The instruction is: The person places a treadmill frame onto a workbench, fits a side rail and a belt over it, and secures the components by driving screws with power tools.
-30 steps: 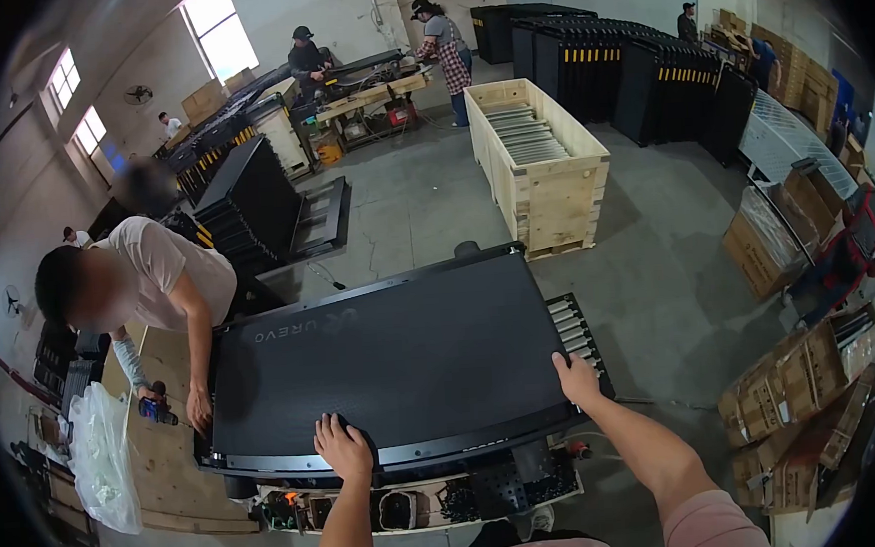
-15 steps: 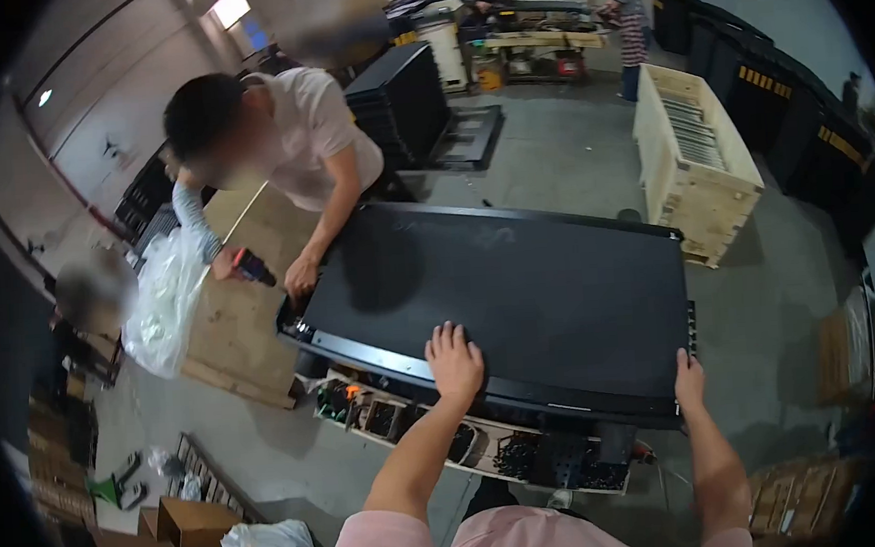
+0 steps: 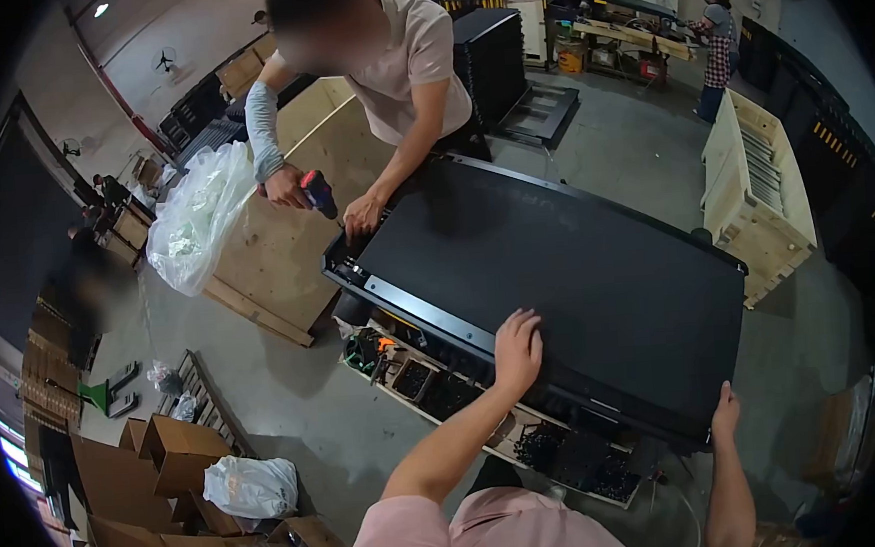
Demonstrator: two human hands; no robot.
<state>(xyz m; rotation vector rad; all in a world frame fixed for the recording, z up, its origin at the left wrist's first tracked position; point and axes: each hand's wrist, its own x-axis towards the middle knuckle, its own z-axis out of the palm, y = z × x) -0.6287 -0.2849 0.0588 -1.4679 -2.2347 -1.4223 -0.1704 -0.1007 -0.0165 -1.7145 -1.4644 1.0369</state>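
Note:
A long black treadmill deck (image 3: 569, 295) with a dark belt lies across the workbench in front of me. My left hand (image 3: 518, 349) rests palm down on its near side rail, fingers stretched over the belt edge and not gripping. At the near right corner, my right hand (image 3: 725, 414) is closed round the deck's edge; its fingertips are partly hidden. Across from me, a co-worker bends over the left end. One of that person's hands holds a red and black power drill (image 3: 318, 194); the other hand (image 3: 362, 216) touches the deck's end.
Under the near rail, a wooden bench shelf (image 3: 421, 407) holds bins of small black parts. A large wooden crate (image 3: 286, 253) with plastic wrap stands left; another crate (image 3: 744, 205) stands right. Cardboard boxes (image 3: 183, 455) and a white bag (image 3: 251, 485) lie at lower left. Other people work behind.
My view has turned left, so the scene sits further right and more tilted. Both my hands keep their places on the deck. The co-worker's drill still points down near the left end.

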